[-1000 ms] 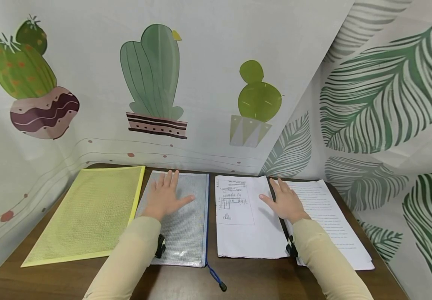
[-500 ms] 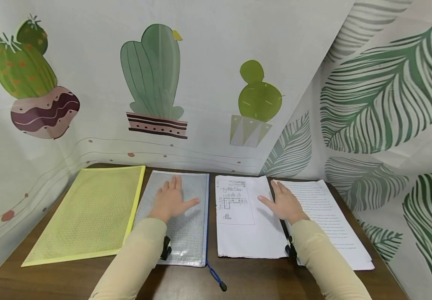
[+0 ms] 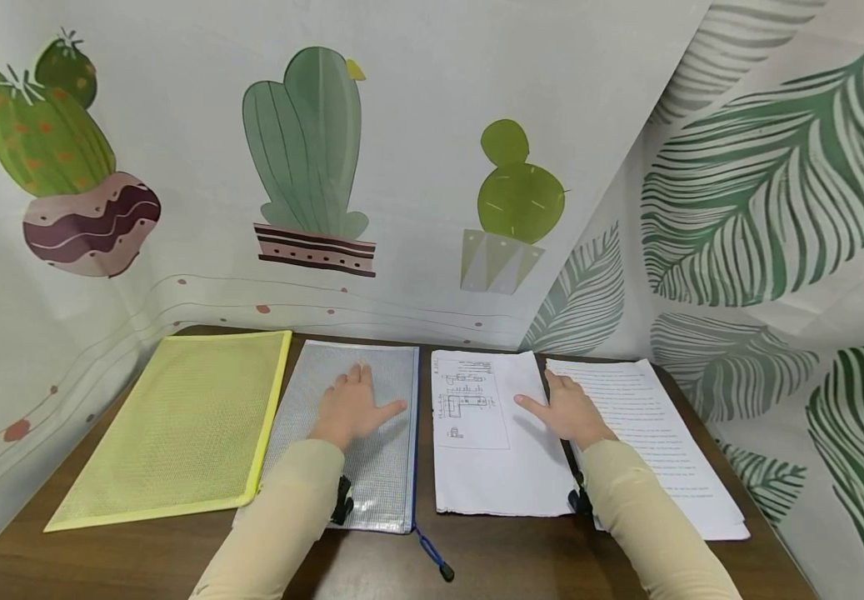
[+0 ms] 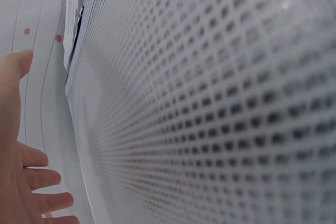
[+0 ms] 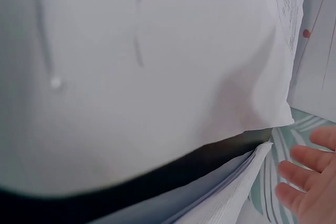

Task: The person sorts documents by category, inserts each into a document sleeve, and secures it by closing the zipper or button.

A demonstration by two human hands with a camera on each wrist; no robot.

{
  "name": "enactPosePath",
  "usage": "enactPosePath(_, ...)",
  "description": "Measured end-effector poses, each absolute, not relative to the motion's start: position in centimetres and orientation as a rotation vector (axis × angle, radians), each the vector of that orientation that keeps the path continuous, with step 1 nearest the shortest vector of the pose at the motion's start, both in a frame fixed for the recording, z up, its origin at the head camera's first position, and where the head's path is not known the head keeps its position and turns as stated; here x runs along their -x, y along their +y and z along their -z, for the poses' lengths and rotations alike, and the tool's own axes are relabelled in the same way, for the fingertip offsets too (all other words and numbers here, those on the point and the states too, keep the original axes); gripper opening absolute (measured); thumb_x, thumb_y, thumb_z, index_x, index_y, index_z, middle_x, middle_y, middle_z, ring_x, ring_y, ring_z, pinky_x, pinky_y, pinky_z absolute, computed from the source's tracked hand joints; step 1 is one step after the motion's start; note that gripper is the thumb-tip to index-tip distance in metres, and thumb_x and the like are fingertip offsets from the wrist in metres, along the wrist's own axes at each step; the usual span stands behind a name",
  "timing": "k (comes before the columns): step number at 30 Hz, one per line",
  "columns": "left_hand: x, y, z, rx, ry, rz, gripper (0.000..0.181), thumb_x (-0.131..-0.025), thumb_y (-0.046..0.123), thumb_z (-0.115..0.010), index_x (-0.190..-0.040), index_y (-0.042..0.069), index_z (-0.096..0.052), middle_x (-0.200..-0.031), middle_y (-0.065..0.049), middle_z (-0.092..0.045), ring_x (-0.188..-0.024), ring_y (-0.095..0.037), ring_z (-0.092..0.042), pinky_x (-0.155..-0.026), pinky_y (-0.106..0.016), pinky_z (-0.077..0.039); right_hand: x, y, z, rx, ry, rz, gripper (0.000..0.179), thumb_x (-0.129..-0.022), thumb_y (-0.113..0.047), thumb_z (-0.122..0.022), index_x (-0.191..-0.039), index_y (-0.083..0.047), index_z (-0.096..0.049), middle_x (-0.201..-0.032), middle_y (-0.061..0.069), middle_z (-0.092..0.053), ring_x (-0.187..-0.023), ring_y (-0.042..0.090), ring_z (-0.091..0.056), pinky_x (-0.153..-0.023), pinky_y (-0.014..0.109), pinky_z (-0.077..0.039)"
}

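Note:
My left hand (image 3: pixel 351 407) hovers over a clear mesh zip pouch (image 3: pixel 382 467) with a blue zip edge, fingers loosely extended and thumb pointing right. In the left wrist view the fingers stay apart from the mesh surface (image 4: pixel 210 103). Above the gap between two paper stacks hangs my right hand (image 3: pixel 572 412), its thumb over the left stack. That left stack (image 3: pixel 502 479) carries a line drawing on its top sheet. Printed lines of text cover the right stack (image 3: pixel 660 442). The right wrist view shows the fingers (image 5: pixel 302 177) holding nothing, clear of the paper.
A yellow mesh pouch (image 3: pixel 177 425) lies at the left of the brown table (image 3: pixel 372 571). The blue zip cord (image 3: pixel 429 546) with a dark end hangs toward the front. A cactus-print curtain (image 3: pixel 417 167) rises behind the table, with leaf print at the right.
My left hand has drifted to the right and slightly nearer over the clear mesh pouch. The right hand has shifted only a little toward me. Pouches and papers have stayed in place.

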State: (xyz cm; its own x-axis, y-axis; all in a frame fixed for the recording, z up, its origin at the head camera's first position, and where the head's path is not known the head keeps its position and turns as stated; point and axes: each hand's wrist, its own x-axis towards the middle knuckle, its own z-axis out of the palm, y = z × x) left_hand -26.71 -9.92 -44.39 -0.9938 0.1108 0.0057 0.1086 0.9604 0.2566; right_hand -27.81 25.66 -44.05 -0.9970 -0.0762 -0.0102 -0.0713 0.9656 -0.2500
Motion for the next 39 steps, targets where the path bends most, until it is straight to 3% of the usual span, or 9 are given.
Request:
enactPosePath(7, 26.4, -9.1, 44.8, -0.139, 3.102, -0.426, 0.099, -0.082, 0.072, -0.047, -0.139, -0.009, -0.037, -0.144, -0.028, -0.037, -0.127, -0.046, -0.041, -0.097, -0.056, -0.044, 28.1, 25.6, 44.4, 0.097, 3.070, 0.447, 0.098, -0.085, -0.068, -0.046, -0.138, 0.014, -0.034, -0.137, 0.038, -0.039, -0.127, 0.051, -0.038, -0.103, 0.057, -0.037)
enactPosePath(14, 25.8, -8.3, 44.8, -0.092, 3.072, -0.476, 0.082, -0.085, 0.066, -0.048, -0.123, -0.006, -0.056, -0.133, -0.027, -0.049, -0.119, -0.046, -0.048, -0.091, -0.058, -0.047, 27.8, 25.2, 44.4, 0.080, 3.026, 0.488, 0.085, -0.089, -0.056, -0.051, -0.132, 0.018, -0.040, -0.129, 0.037, -0.049, -0.120, 0.048, -0.048, -0.099, 0.054, -0.042)
enactPosePath(18, 25.6, -7.6, 44.8, -0.058, 3.049, -0.519, 0.073, -0.086, 0.063, -0.050, -0.113, -0.004, -0.064, -0.128, -0.026, -0.053, -0.117, -0.044, -0.050, -0.089, -0.056, -0.049, 27.6, 24.8, 44.2, 0.111, 3.034, 0.478, 0.072, -0.090, -0.046, -0.057, -0.120, 0.019, -0.050, -0.106, 0.032, -0.062, -0.095, 0.040, -0.061, -0.086, 0.048, -0.050)
enactPosePath(22, 25.2, -6.6, 44.8, -0.047, 3.041, -0.562, 0.060, -0.083, 0.058, -0.058, -0.094, 0.000, -0.069, -0.117, -0.023, -0.059, -0.110, -0.041, -0.054, -0.083, -0.053, -0.052, 27.6, 24.4, 44.1, 0.079, 3.009, 0.488, 0.061, -0.087, -0.039, -0.063, -0.108, 0.018, -0.056, -0.090, 0.025, -0.065, -0.073, 0.025, -0.060, -0.068, 0.040, -0.052)
enactPosePath(30, 24.3, -5.1, 44.5, -0.063, 3.031, -0.545, 0.048, -0.074, 0.054, -0.070, -0.065, 0.007, -0.061, -0.098, -0.019, -0.062, -0.094, -0.036, -0.057, -0.061, -0.045, -0.053, 27.2, 23.8, 43.9, -0.070, 2.943, 0.503, 0.063, -0.077, -0.035, -0.073, -0.106, 0.018, -0.056, -0.089, 0.025, -0.064, -0.072, 0.026, -0.059, -0.064, 0.037, -0.052)
enactPosePath(39, 24.2, -5.1, 44.0, -0.053, 2.978, -0.628, 0.038, -0.077, 0.037, -0.068, -0.054, 0.013, -0.050, -0.075, -0.009, -0.056, -0.078, -0.028, -0.053, -0.051, -0.037, -0.045, 26.7, 23.1, 43.2, -0.161, 2.921, 0.544, 0.069, -0.071, -0.030, -0.079, -0.111, 0.020, -0.053, -0.097, 0.029, -0.063, -0.080, 0.031, -0.062, -0.070, 0.042, -0.054)
